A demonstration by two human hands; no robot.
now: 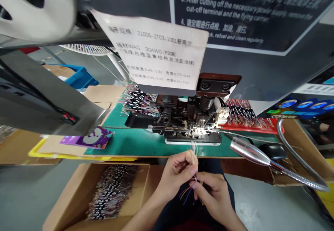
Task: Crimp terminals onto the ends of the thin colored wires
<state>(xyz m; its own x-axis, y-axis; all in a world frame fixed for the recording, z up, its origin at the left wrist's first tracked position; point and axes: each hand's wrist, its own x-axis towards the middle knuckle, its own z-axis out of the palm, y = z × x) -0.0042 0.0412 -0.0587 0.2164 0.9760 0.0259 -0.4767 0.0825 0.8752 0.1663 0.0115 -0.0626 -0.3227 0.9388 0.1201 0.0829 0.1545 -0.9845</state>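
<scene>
My left hand (180, 173) pinches thin coloured wires (185, 193) just in front of the terminal crimping machine (194, 124). A pale wire end sticks up past my left fingertips toward the machine's die area. My right hand (212, 192) is closed on the same wires a little lower and to the right. Red, purple and other loose ends hang below, between the two hands. My fingers hide the middle of the wires.
A cardboard box (70, 189) of wire bundles (112, 192) stands lower left. More bundles lie behind the machine, some on a red tray (273, 124). A gooseneck lamp (250, 151) reaches in from the right. A purple packet (88, 138) lies on the green tabletop (146, 145).
</scene>
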